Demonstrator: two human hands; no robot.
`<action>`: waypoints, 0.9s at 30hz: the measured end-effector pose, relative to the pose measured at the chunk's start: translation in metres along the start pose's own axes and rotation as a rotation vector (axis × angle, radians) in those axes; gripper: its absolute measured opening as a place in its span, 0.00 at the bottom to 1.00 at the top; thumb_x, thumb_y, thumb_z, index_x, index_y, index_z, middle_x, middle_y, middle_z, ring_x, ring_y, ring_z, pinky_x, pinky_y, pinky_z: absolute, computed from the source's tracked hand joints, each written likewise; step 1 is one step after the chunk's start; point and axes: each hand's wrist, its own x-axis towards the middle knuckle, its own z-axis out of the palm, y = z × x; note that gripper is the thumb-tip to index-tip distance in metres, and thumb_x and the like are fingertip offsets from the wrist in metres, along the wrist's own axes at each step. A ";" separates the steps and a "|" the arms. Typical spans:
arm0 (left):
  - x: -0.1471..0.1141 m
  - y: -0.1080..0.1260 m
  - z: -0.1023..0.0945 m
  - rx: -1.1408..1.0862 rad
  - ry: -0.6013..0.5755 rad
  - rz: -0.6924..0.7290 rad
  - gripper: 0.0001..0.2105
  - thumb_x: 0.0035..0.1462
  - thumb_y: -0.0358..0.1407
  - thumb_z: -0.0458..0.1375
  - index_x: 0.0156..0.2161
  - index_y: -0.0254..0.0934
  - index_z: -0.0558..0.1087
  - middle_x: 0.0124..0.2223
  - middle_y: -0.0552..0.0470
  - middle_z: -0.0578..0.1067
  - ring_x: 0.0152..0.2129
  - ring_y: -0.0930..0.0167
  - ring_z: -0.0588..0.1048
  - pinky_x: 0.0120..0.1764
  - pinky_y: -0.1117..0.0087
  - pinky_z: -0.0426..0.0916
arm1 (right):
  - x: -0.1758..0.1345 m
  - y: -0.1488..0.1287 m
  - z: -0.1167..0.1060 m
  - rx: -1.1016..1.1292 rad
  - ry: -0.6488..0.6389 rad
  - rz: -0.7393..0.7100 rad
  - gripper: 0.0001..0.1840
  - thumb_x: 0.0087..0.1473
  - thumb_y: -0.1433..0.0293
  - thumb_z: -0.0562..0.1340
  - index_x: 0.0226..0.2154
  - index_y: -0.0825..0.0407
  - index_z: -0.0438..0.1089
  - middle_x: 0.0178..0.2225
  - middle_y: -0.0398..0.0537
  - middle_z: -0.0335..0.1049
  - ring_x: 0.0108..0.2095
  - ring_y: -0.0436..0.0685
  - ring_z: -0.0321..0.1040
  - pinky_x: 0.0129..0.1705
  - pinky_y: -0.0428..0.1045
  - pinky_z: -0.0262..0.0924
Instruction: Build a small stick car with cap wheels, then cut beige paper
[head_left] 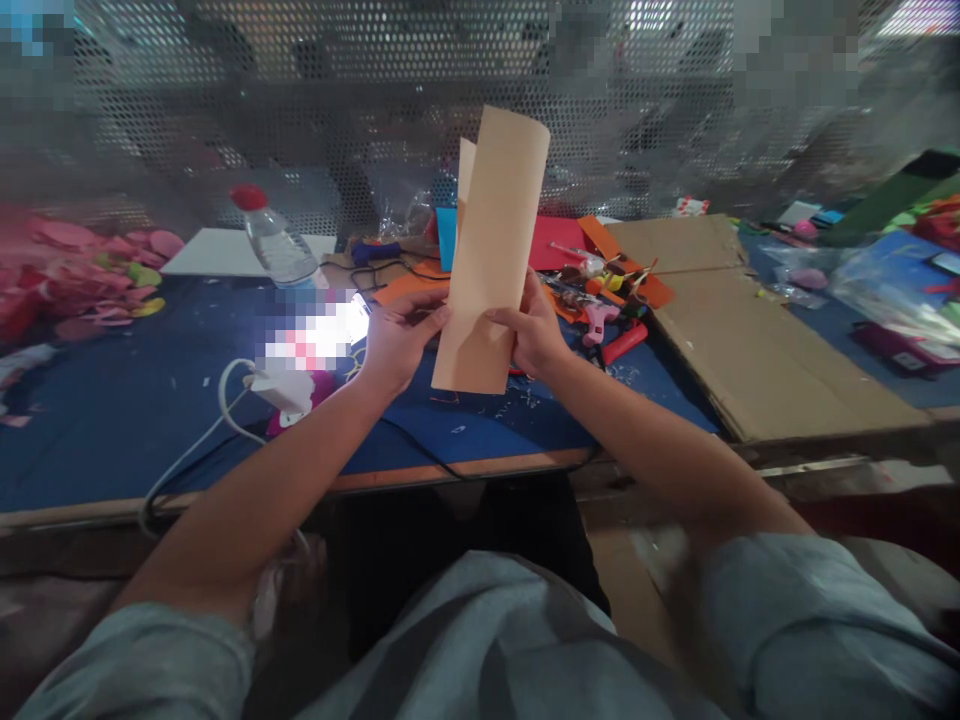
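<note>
One tan sheet (495, 250): doubled over — I see left hand (401, 342) and right hand (538, 328) pinching it
Bottle (276, 240): beyond left hand, leftward
Cardboard (780, 350): right of right hand

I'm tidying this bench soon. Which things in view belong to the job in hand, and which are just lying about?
In hand:
- tan sheet, held by left hand and right hand

Apparently just lying about:
- red-capped bottle
- flat cardboard
- pink pieces at left

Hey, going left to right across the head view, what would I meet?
Pile of pink pieces, red-capped plastic bottle, left hand, tan paper sheet, right hand, pink glue gun, flat cardboard.
</note>
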 end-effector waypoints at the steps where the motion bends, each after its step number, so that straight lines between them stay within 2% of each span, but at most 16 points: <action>1: 0.000 0.000 0.000 0.003 -0.003 0.011 0.15 0.50 0.38 0.76 0.45 0.42 0.86 0.38 0.52 0.85 0.34 0.72 0.80 0.45 0.65 0.78 | 0.000 0.000 0.000 -0.005 -0.002 -0.010 0.45 0.41 0.58 0.73 0.59 0.37 0.56 0.55 0.47 0.76 0.56 0.70 0.75 0.57 0.69 0.74; 5: 0.000 0.000 0.000 0.019 -0.029 0.040 0.17 0.47 0.35 0.76 0.45 0.43 0.86 0.38 0.52 0.84 0.35 0.71 0.80 0.45 0.66 0.78 | 0.000 0.002 -0.001 -0.053 -0.026 -0.031 0.43 0.43 0.58 0.71 0.60 0.37 0.55 0.56 0.48 0.75 0.57 0.70 0.74 0.57 0.69 0.73; 9: 0.000 0.000 0.000 0.005 -0.065 0.073 0.20 0.45 0.32 0.77 0.47 0.45 0.86 0.38 0.53 0.84 0.34 0.73 0.80 0.44 0.68 0.77 | 0.000 0.000 -0.001 -0.052 -0.007 -0.018 0.44 0.41 0.59 0.70 0.60 0.38 0.55 0.56 0.48 0.75 0.55 0.69 0.75 0.58 0.70 0.74; 12: -0.001 -0.001 0.000 -0.014 -0.089 0.064 0.23 0.46 0.31 0.77 0.50 0.46 0.85 0.39 0.53 0.85 0.36 0.72 0.80 0.44 0.69 0.77 | -0.001 -0.001 0.000 -0.028 0.003 -0.013 0.44 0.41 0.61 0.70 0.59 0.39 0.56 0.55 0.48 0.76 0.55 0.69 0.75 0.59 0.70 0.73; 14: -0.001 -0.001 0.000 -0.031 -0.095 0.057 0.21 0.49 0.32 0.75 0.51 0.46 0.85 0.41 0.53 0.85 0.37 0.72 0.81 0.45 0.68 0.77 | 0.000 -0.001 -0.001 -0.032 0.008 -0.010 0.42 0.41 0.61 0.69 0.59 0.39 0.57 0.55 0.47 0.76 0.55 0.69 0.75 0.60 0.70 0.72; 17: 0.000 -0.001 0.000 -0.044 -0.088 0.044 0.17 0.54 0.34 0.71 0.50 0.45 0.85 0.43 0.52 0.85 0.36 0.72 0.81 0.45 0.67 0.78 | 0.001 0.002 -0.002 -0.068 0.013 -0.013 0.40 0.44 0.59 0.68 0.59 0.38 0.57 0.56 0.47 0.76 0.54 0.68 0.75 0.60 0.70 0.71; 22: -0.002 0.001 0.002 -0.037 -0.108 0.035 0.16 0.53 0.33 0.72 0.48 0.44 0.85 0.43 0.51 0.86 0.39 0.71 0.83 0.51 0.63 0.78 | 0.003 0.007 -0.006 -0.089 -0.016 -0.025 0.42 0.46 0.53 0.68 0.62 0.37 0.56 0.57 0.48 0.75 0.54 0.68 0.75 0.59 0.70 0.72; 27: -0.004 0.004 0.002 -0.034 -0.131 0.028 0.18 0.51 0.33 0.73 0.49 0.43 0.85 0.45 0.50 0.85 0.40 0.69 0.83 0.49 0.63 0.79 | 0.004 0.008 -0.006 -0.113 -0.022 -0.052 0.43 0.47 0.52 0.67 0.64 0.37 0.55 0.57 0.48 0.74 0.54 0.69 0.75 0.59 0.71 0.72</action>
